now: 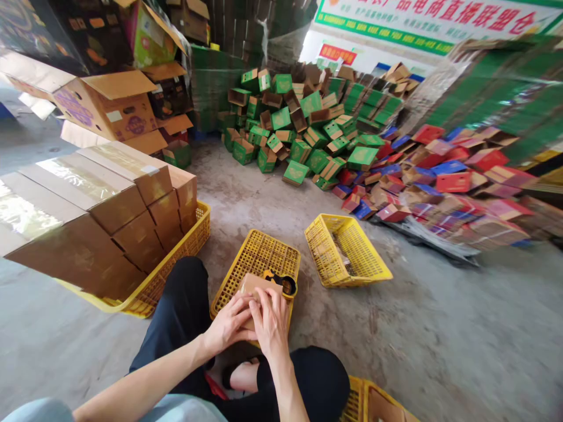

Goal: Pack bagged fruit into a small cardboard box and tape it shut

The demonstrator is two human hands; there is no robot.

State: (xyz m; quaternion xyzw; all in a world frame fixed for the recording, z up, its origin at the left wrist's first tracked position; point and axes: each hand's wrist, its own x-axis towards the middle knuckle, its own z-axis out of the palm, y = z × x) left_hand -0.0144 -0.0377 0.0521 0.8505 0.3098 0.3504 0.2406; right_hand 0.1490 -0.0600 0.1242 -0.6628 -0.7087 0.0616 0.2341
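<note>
A small brown cardboard box [255, 282] rests on an upturned yellow plastic crate [250, 252] in front of my knees. My left hand [229, 323] grips its left side, with the fingers reaching over the top. From the right, my right hand [271, 319] holds the same box, fingers bent over its upper face and close to my left fingertips. Just behind the box, on the crate, lies a black and orange tape dispenser [285, 283]. Both hands cover much of the box's top and near side.
At left, a yellow crate [203, 225] holds stacked taped cartons [109, 187]. Another yellow crate [347, 249] stands tilted at right. Piled green boxes [294, 172] and red and blue boxes [453, 181] lie farther back. A crate [354, 401] sits by my right knee.
</note>
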